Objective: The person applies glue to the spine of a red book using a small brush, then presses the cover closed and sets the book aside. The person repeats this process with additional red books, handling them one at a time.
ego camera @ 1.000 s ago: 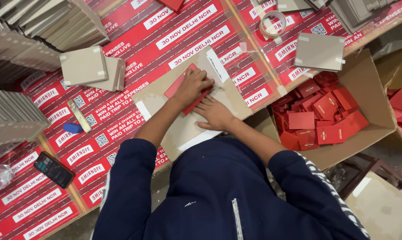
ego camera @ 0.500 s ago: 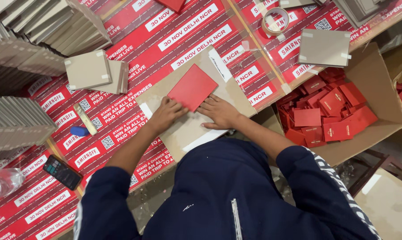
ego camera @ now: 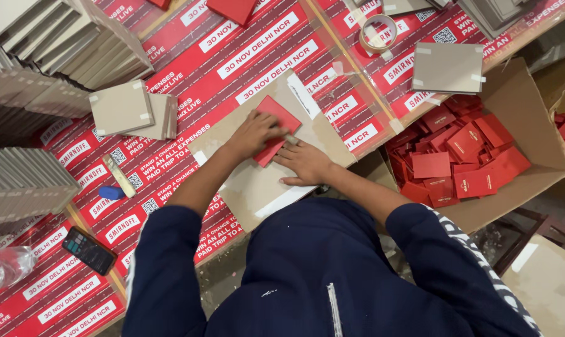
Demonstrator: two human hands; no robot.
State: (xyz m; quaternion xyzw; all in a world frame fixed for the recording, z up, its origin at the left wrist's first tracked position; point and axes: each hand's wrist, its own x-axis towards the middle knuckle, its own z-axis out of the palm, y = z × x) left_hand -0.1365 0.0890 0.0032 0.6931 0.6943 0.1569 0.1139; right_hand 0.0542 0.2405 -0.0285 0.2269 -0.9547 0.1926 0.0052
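Observation:
A red square card (ego camera: 281, 115) lies tilted on a brown cardboard sheet (ego camera: 257, 190) at the table's near edge. My left hand (ego camera: 255, 133) rests on top of the card, fingers curled over its lower half and pressing it down. My right hand (ego camera: 305, 162) lies flat on the cardboard just right of and below the card, fingertips touching the card's lower edge. Both forearms are bare below dark blue sleeves.
An open carton (ego camera: 532, 118) of several red cards stands to the right. A tape roll (ego camera: 377, 32) and grey board boxes (ego camera: 448, 67) (ego camera: 123, 107) sit on the red printed table cover. Stacks of grey boards (ego camera: 20, 181), a phone (ego camera: 88, 249), a bottle (ego camera: 4, 265) are at left.
Half a second ago the red card lay uncovered with both hands below it. My left hand has since moved up onto it, and my right hand has stayed beside it.

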